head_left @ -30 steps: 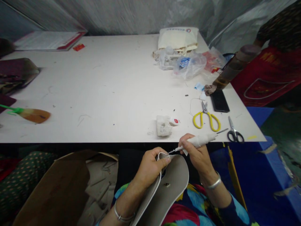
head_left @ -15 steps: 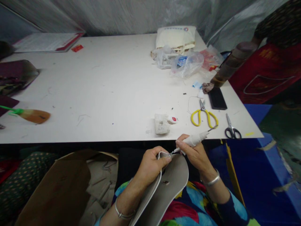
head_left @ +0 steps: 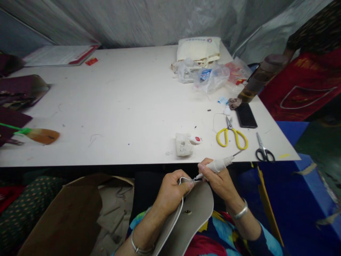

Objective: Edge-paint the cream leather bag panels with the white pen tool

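My left hand (head_left: 173, 188) pinches the top edge of a pale grey bag (head_left: 198, 209), whose curved flap hangs over my lap with a small metal fitting (head_left: 188, 212) on it. A white cord or edging loops beside my thumb. My right hand (head_left: 217, 181) is wrapped round a white, tape-wrapped tool (head_left: 220, 164), with a thin metal rod sticking out of its rear end. Its narrow front tip meets the bag's edge right by my left fingertips; the exact contact is too small to make out.
On the white table (head_left: 119, 106) lie a whitish block (head_left: 184, 145), yellow-handled scissors (head_left: 231, 137), black-handled scissors (head_left: 263, 151) and a phone (head_left: 246, 115). A bottle (head_left: 259, 80) stands near a person in a red apron. Below left sits an open carton (head_left: 61, 217) of grey pieces.
The view has tilted slightly, so the table sits lower in the picture. My right hand and the tool have shifted a little; both hands keep their holds at the bag's edge.
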`<state>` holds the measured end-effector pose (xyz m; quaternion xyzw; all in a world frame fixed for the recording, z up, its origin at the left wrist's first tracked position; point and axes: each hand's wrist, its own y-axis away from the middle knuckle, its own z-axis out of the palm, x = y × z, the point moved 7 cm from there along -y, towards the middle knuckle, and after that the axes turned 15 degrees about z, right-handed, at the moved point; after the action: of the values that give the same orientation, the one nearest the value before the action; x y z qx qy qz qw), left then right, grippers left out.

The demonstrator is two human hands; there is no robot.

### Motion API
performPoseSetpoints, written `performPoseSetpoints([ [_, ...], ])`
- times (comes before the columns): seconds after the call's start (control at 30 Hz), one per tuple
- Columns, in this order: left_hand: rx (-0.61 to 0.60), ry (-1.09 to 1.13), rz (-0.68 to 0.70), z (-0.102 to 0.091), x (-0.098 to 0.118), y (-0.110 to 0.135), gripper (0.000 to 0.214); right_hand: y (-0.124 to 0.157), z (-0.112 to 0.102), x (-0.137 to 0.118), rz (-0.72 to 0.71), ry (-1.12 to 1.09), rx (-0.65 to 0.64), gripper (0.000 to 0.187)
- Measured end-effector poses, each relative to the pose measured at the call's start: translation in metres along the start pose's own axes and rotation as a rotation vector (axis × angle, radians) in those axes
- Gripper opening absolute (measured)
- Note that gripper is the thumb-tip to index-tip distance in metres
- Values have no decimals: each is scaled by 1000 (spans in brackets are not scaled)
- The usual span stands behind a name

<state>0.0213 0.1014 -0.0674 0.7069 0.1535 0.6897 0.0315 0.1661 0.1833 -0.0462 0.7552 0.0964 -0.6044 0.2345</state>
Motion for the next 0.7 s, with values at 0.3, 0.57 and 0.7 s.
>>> performPoseSetpoints([
  [0.3, 135, 174, -37, -18, -2, -3, 29, 1, -14, -2, -88, -168, 397, 28],
  [0.57, 260, 415, -159, -33, -9, -4, 49, -18, -2, -21, -269, 90, 383, 17],
  [0.7, 231, 482, -179, -31, -18, -4, 52, -23, 3, -16, -257, 114, 351, 16],
])
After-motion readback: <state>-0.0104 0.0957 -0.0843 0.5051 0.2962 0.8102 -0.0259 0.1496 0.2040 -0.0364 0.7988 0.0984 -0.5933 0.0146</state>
